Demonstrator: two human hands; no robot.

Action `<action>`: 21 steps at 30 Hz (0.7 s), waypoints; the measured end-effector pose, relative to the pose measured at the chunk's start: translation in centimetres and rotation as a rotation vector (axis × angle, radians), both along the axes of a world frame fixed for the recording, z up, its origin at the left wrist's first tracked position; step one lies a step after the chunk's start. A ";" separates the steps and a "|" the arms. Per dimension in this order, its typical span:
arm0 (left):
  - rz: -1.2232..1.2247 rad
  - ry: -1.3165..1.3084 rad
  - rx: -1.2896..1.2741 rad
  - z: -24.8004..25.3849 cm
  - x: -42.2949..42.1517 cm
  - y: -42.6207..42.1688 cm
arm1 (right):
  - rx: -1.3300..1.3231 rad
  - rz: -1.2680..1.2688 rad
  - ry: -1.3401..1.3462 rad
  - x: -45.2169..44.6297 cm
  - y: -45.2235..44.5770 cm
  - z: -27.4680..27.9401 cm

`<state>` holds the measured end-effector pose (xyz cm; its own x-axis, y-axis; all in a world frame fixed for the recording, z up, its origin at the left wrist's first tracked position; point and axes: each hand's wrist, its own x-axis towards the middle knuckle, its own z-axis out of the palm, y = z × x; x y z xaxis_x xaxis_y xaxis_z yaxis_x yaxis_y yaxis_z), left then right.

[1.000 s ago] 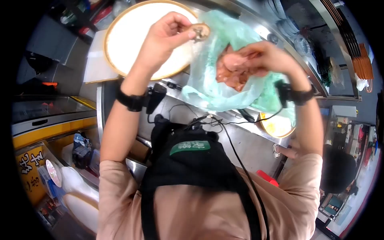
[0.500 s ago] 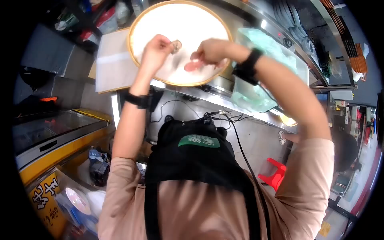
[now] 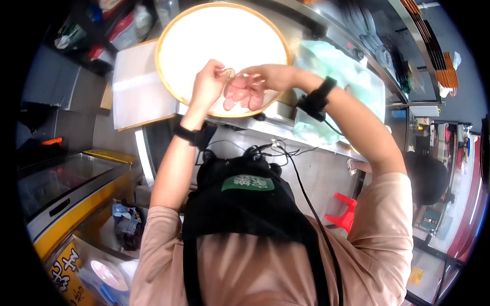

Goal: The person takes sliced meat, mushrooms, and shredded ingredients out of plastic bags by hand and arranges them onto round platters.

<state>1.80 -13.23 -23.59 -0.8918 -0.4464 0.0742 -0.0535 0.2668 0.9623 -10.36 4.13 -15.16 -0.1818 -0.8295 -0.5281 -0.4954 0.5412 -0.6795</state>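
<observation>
A large round tray (image 3: 219, 41) with a pale wooden rim and a glaring white inside lies in front of me. Over its near part, my left hand (image 3: 206, 85) pinches a small grey-brown piece (image 3: 229, 75) between thumb and fingers; its exact kind is unclear. Close beside it on the right, my right hand (image 3: 273, 76) has its fingers curled over a cluster of pink, glossy, rounded pieces that look like raw meat (image 3: 244, 96). Their upper parts are partly hidden by the fingers. Whether the cluster touches the tray I cannot tell.
A white board (image 3: 138, 84) lies left of the tray. To the right stands a clear tub covered with a green plastic bag (image 3: 332, 92). Black cables (image 3: 291, 153) hang below the counter edge, and a red stool (image 3: 343, 211) stands on the floor.
My left hand has come nearer to my right with the small piece still pinched. The pink pieces under my right hand, a blurred patch before, now show as a spread cluster. The view has shifted slightly.
</observation>
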 end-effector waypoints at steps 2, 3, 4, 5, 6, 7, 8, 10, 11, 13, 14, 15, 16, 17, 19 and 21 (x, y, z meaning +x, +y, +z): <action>-0.040 -0.048 -0.041 1.0 0.5 -0.2 | -0.158 -0.041 0.347 0.5 1.8 5.3; -0.099 -0.012 -0.011 0.5 0.3 0.0 | -0.051 -0.079 0.285 0.4 4.1 10.3; -0.141 0.029 0.017 0.1 -0.1 0.1 | 0.047 -0.102 0.224 -0.4 6.5 14.7; -0.166 0.015 0.032 0.2 -0.1 0.4 | 0.168 -0.125 0.192 -1.3 9.5 16.6; -0.187 0.004 0.041 0.4 0.1 0.4 | 0.282 -0.144 0.162 -2.0 12.3 18.0; -0.182 0.007 0.048 0.1 0.2 0.4 | 0.370 -0.178 0.131 -3.0 14.9 17.7; -0.173 0.007 0.051 0.2 0.3 0.8 | 0.422 -0.161 0.109 -4.0 17.0 16.2; -0.186 -0.001 0.120 1.6 0.5 2.1 | 0.284 0.173 0.340 -5.8 20.0 9.8; -0.175 0.000 0.050 1.5 0.5 2.4 | 0.278 0.071 0.314 -4.7 19.8 8.8; -0.153 -0.065 -0.079 1.7 0.7 2.7 | 0.371 0.222 0.531 -3.4 20.6 5.1; -0.143 -0.068 -0.085 2.1 0.8 3.1 | 0.081 0.270 0.725 -3.7 23.6 2.0; -0.105 -0.105 -0.083 2.6 1.1 3.4 | 0.187 0.265 0.777 -3.3 24.0 2.1; -0.072 -0.146 -0.081 2.8 1.5 3.9 | 0.294 0.257 0.823 -2.9 24.4 2.2; -0.037 -0.133 -0.071 2.4 1.5 4.1 | 0.287 0.254 0.812 -3.0 24.4 2.3; -0.009 -0.098 -0.065 1.7 1.3 4.5 | 0.403 0.340 0.707 -3.4 23.4 3.1; 0.027 -0.065 -0.055 1.1 1.6 4.7 | 0.244 0.323 0.743 -3.2 24.1 2.3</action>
